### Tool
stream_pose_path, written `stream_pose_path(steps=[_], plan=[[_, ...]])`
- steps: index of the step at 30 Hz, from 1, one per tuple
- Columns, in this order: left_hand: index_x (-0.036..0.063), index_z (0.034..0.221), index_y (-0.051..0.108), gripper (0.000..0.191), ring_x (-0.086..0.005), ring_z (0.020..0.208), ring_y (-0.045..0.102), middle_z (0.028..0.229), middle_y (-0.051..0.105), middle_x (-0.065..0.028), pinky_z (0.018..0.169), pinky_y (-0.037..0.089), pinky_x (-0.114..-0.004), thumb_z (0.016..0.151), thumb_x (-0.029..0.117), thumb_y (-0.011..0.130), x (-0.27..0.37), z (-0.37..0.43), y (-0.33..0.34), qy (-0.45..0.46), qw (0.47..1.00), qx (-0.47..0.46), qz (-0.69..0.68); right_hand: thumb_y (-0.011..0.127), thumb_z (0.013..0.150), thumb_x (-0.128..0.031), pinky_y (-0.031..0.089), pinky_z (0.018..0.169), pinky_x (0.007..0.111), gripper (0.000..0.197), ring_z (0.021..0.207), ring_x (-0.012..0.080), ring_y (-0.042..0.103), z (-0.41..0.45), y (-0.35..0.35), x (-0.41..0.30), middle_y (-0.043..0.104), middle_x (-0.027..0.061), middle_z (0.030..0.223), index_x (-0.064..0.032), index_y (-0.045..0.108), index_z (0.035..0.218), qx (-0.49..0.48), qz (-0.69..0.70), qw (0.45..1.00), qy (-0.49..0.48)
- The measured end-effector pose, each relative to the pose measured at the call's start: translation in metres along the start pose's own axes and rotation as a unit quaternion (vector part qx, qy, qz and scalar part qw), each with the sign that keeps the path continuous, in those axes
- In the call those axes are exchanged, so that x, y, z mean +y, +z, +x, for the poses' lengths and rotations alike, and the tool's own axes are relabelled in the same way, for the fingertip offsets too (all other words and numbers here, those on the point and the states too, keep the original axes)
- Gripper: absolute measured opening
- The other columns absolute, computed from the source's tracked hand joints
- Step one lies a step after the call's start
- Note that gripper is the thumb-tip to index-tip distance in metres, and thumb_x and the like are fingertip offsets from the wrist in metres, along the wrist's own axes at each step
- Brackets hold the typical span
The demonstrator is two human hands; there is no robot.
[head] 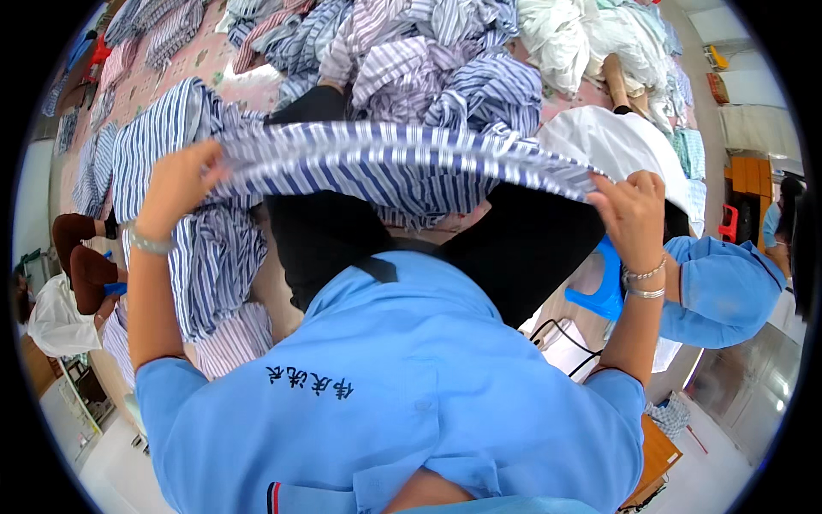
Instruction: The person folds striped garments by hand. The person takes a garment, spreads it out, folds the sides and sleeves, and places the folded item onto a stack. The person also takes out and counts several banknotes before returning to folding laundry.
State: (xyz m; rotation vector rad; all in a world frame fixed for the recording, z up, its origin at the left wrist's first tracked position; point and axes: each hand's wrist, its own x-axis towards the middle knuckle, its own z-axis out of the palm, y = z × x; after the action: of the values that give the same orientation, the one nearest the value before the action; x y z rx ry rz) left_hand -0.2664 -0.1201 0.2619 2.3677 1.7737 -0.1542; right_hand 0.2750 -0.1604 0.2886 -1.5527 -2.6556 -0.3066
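A blue-and-white striped cloth (385,151) stretches crosswise above my lap, slightly blurred. My left hand (192,173) grips its left end, and my right hand (626,205) pinches its right end between thumb and fingers. The cloth's lower part hangs between my knees. Close beside my left hand lies a folded blue-striped cloth stack (154,141), with another striped bundle (215,263) below it. Beyond the held cloth lie crumpled striped fabrics (411,70). A white cloth (610,144) bulges up just past my right hand.
Heaped white fabrics (559,38) lie at the upper right on a pink patterned sheet (212,58). A co-worker in blue (719,289) sits close on my right; another person's brown-clad legs (90,263) are at left. A blue plastic stool (600,283) stands by my right thigh.
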Motion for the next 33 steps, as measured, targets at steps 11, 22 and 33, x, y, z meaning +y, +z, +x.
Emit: stream_pose_path(steps=[11, 22, 33], plan=[[0.0017, 0.108, 0.056, 0.045, -0.0309, 0.094, 0.057, 0.105, 0.06, -0.0145, 0.083, 0.044, -0.037, 0.074, 0.029, 0.069, 0.204, 0.057, 0.113, 0.331, 0.903, 0.004, -0.274, 0.071, 0.068, -0.025, 0.034, 0.092, 0.044, 0.051, 0.078, 0.0195, 0.05, -0.017, 0.027, -0.04, 0.056, -0.0007, 0.07, -0.0119, 0.058, 0.115, -0.031, 0.017, 0.998, 0.05], [0.0015, 0.092, 0.061, 0.021, -0.0005, 0.06, 0.036, 0.065, 0.046, 0.0061, 0.051, 0.031, -0.019, 0.091, 0.021, 0.054, 0.207, 0.084, 0.124, 0.185, 0.742, -0.221, -0.605, 0.069, 0.071, -0.027, 0.04, 0.064, 0.035, 0.023, 0.07, 0.0239, 0.052, 0.022, 0.053, -0.099, 0.053, 0.0054, 0.071, -0.0079, 0.056, 0.073, 0.044, 0.155, 0.986, -0.038], [0.0006, 0.083, 0.058, 0.02, -0.0205, 0.062, 0.056, 0.07, 0.059, -0.0139, 0.058, 0.044, -0.033, 0.081, 0.02, 0.063, 0.213, 0.075, 0.113, 0.222, 0.814, -0.031, -0.536, 0.062, 0.079, -0.018, 0.045, 0.061, 0.039, 0.015, 0.07, 0.0314, 0.059, 0.047, 0.078, -0.116, 0.062, 0.014, 0.074, -0.0035, 0.064, 0.081, -0.104, 0.349, 0.931, 0.036]])
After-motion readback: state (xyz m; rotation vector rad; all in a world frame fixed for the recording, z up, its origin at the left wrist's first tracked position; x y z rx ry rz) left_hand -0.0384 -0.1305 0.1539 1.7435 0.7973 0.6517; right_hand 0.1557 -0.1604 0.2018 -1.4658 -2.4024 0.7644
